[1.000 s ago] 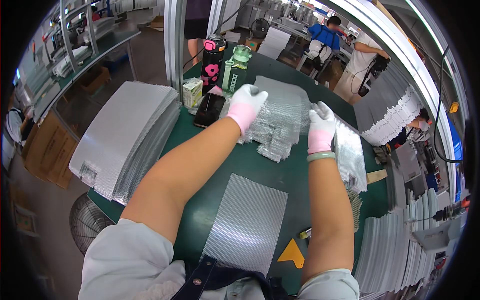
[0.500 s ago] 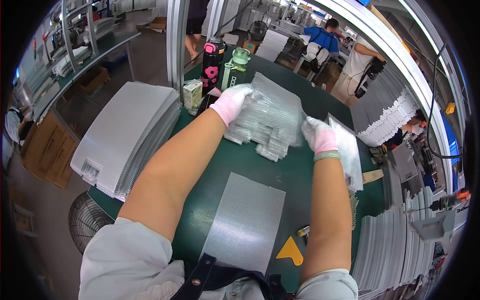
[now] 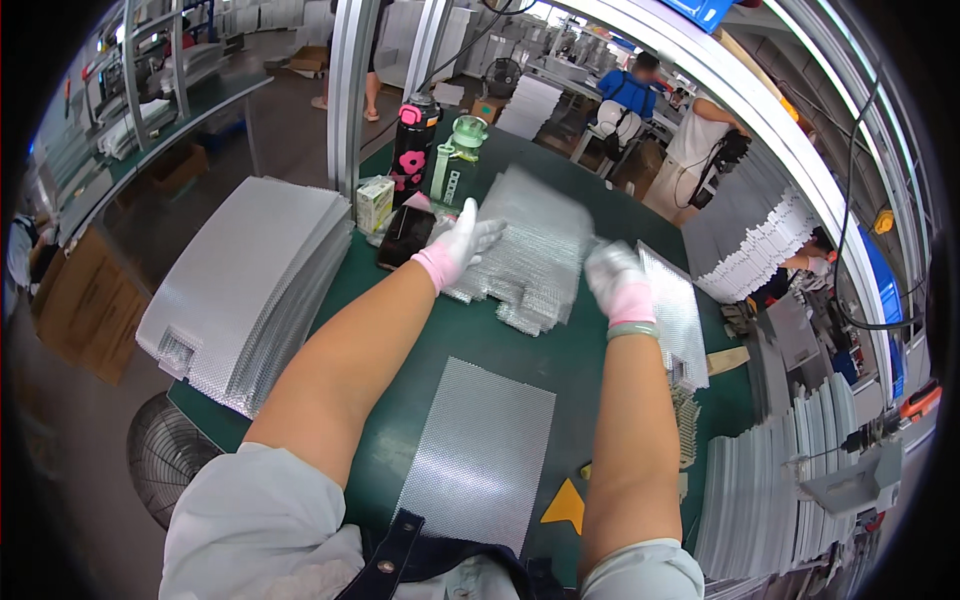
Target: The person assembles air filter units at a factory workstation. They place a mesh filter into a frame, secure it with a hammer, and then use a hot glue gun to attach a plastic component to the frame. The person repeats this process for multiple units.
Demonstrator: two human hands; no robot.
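Observation:
A stack of silvery, finely textured sheets (image 3: 535,250) with notched near edges lies ahead of me, slightly blurred. At its left edge, my white-gloved left hand (image 3: 460,245) has its fingers spread, with nothing gripped in them. My right hand (image 3: 615,278), gloved in white with a pink cuff, is at the stack's right edge; motion smears its fingers. Close to my body a single textured sheet (image 3: 485,440) lies flat on the green table (image 3: 375,440). A yellow triangular scraper (image 3: 565,505) is beside my right forearm, which hides part of it.
A tall stack of sheets (image 3: 245,270) stands on the left, and a lower stack (image 3: 675,305) on the right. A phone (image 3: 405,237), small box (image 3: 375,203), black flowered bottle (image 3: 413,150) and green bottle (image 3: 460,160) are beyond my left hand. A metal post (image 3: 348,100) rises behind.
My left hand has opened its fingers and moved slightly down and left at the stack. The right hand has shifted a little left. The whole view has tilted slightly.

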